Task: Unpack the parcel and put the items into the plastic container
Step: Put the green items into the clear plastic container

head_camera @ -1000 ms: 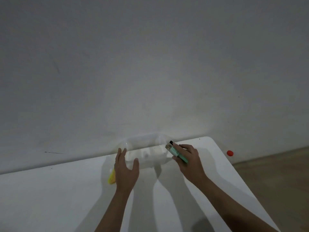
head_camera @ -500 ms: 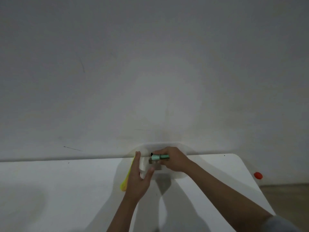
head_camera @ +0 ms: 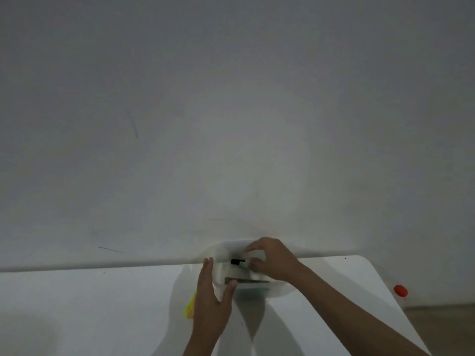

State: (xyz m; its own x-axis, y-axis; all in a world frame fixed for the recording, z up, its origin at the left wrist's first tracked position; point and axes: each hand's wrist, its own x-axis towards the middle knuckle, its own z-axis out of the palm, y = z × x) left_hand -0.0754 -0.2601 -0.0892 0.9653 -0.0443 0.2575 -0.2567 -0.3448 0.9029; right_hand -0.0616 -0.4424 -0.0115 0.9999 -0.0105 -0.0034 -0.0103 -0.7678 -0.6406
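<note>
Low centre of frame: your left hand (head_camera: 210,301) braces the clear plastic container (head_camera: 276,291) with fingers spread, your right hand (head_camera: 272,258) inside it grips the green marker (head_camera: 240,263) above 1 flat brownish item (head_camera: 248,281).

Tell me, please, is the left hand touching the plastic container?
Touching: the head view shows the left hand cupping the plastic container, thumb pressed on its near wall.
</note>
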